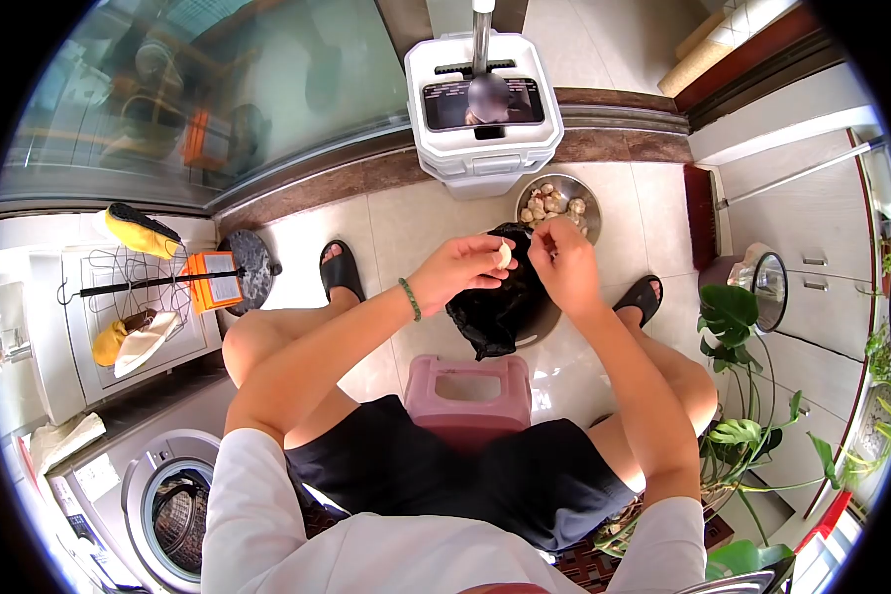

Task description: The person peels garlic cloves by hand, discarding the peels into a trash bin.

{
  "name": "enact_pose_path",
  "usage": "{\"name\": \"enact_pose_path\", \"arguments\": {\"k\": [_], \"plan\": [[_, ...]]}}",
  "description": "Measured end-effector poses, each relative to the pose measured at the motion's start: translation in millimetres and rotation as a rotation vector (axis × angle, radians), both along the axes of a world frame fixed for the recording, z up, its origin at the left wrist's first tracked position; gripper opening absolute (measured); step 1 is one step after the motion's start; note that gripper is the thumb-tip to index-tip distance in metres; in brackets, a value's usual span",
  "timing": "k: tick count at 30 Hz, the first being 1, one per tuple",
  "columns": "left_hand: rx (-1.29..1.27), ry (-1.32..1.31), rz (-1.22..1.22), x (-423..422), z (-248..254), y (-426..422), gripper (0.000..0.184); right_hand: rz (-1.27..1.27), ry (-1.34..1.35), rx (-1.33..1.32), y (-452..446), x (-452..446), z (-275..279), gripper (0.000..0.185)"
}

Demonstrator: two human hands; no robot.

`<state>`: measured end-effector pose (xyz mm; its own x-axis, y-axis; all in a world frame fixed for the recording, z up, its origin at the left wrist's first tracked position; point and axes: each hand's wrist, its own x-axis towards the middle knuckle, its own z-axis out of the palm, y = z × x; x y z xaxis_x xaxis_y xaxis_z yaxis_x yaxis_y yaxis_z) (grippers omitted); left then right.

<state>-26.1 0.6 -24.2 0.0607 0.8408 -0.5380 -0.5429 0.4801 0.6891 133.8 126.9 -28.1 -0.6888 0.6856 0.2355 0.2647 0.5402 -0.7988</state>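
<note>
My left hand (462, 269) pinches a pale garlic clove (505, 256) between thumb and fingertips; a green beaded bracelet circles that wrist. Just to the right, my right hand (565, 262) is closed with its fingertips together, and whatever they may hold is hidden. Both hands are above a bin lined with a black plastic bag (495, 312). Beyond my right hand a metal bowl (593, 203) holds several garlic bulbs (552, 204).
A pink plastic stool (468, 396) stands between my legs. Ahead is a white box (487, 158) with a phone (483, 103) on top. A shoe rack (139, 282) and washing machine (173, 505) are left; a leafy plant (738, 431) and cabinets (812, 262) are right.
</note>
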Motion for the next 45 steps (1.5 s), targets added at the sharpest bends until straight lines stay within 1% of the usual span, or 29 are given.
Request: {"name": "enact_pose_path", "arguments": {"k": [1,3,4,5,6,8,9,10,11,13,16,19,22,26,33,37,39,42,45], "plan": [[-0.001,-0.001,-0.001,-1.1,-0.5,-1.0,0.03,-0.001,-0.018,-0.026,1.1,0.3,0.5,0.008],[0.043,-0.094,0.085,-4.2,-3.1,-3.4,0.033,0.021,-0.036,-0.037,0.5,1.3,4.1,0.008],[0.041,-0.096,0.084,-5.6,-4.9,-4.0,0.033,0.044,-0.052,-0.047,-0.1,1.7,4.7,0.008],[0.064,-0.155,0.121,-6.9,-7.0,-4.4,0.033,0.043,-0.054,-0.05,-0.8,1.9,2.1,0.008],[0.087,-0.214,0.16,-7.8,-8.0,-4.7,0.032,0.063,-0.05,-0.041,-1.4,1.7,-2.1,0.007],[0.101,-0.219,0.162,-9.3,-8.9,-5.4,0.032,0.086,-0.047,-0.034,-2.5,0.7,-4.6,0.007],[0.118,-0.222,0.164,-9.5,-8.6,-5.7,0.032,0.112,-0.03,0.04,-2.9,0.3,-3.4,0.007],[0.117,-0.224,0.165,-9.2,-7.8,-6.0,0.032,0.14,-0.013,0.114,-3.3,-0.2,-1.4,0.007],[0.111,-0.22,0.169,-9.1,-6.7,-5.2,0.032,0.141,-0.013,0.114,-4.4,-1.0,3.1,0.007],[0.104,-0.216,0.175,-8.3,-5.1,-4.7,0.032,0.163,-0.019,0.015,-9.9,-2.3,16.6,0.01],[0.098,-0.185,0.189,-8.0,-4.6,-4.3,0.033,0.137,0.013,0.033,-14.9,-5.8,31.3,0.014],[0.089,-0.174,0.185,-9.0,-6.9,-4.6,0.031,0.162,0.09,0.098,-13.1,-7.7,23.4,0.015],[0.082,-0.145,0.166,-6.9,-7.6,-5.1,0.03,0.197,0.106,0.127,-12.0,-6.8,17.8,0.012],[0.067,-0.101,0.169,-3.3,-6.6,-4.8,0.029,0.189,0.087,0.109,-13.0,-5.9,17.3,0.011],[0.068,-0.055,0.19,3.6,-8.8,-6.4,0.024,0.183,0.078,0.219,-16.1,-3.3,13.2,0.015],[0.066,-0.062,0.209,9.4,-10.6,-7.2,0.023,0.183,0.085,0.274,-15.7,-0.9,11.7,0.015],[0.062,-0.128,0.231,12.3,-9.3,-6.6,0.022,0.17,0.091,0.273,-17.3,-0.2,9.9,0.015],[0.084,-0.147,0.226,15.0,-11.0,-6.4,0.022,0.153,0.108,0.27,-18.0,1.1,8.3,0.016],[0.094,-0.113,0.195,15.9,-9.2,-4.3,0.023,0.146,0.115,0.246,-16.8,1.9,4.9,0.016]]}}
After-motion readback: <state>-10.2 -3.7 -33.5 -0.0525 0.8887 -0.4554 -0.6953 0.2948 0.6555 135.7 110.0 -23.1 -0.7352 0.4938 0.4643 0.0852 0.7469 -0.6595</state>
